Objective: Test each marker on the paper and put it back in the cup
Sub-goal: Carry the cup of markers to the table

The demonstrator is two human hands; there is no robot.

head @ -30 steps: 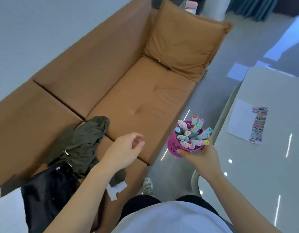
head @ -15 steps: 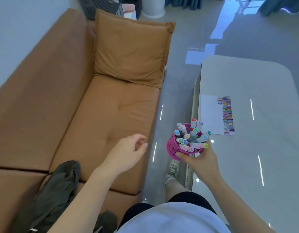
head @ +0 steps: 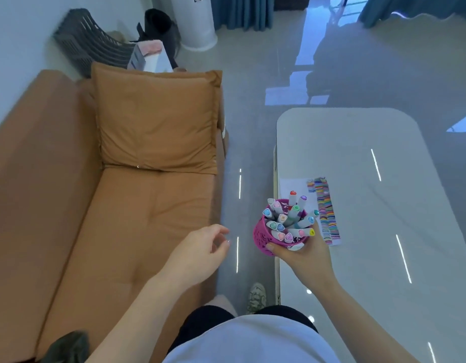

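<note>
Gripping the pink cup (head: 263,238) of capped markers (head: 287,218) in the right hand (head: 302,256), fingers curled round its base, above the table's (head: 357,153) left edge, near the striped paper (head: 294,186), with the left hand (head: 198,255) loose and empty over the sofa (head: 148,218).

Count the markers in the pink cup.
About 15 markers, all bunched caps-up in the pink cup held by the right hand; some may be hidden among them.

A single wide-angle view is taken from the person's head, aimed forward and down; the pink cup (head: 261,235) is seen close, the sofa (head: 127,231) left, the table (head: 370,158) right.
</note>
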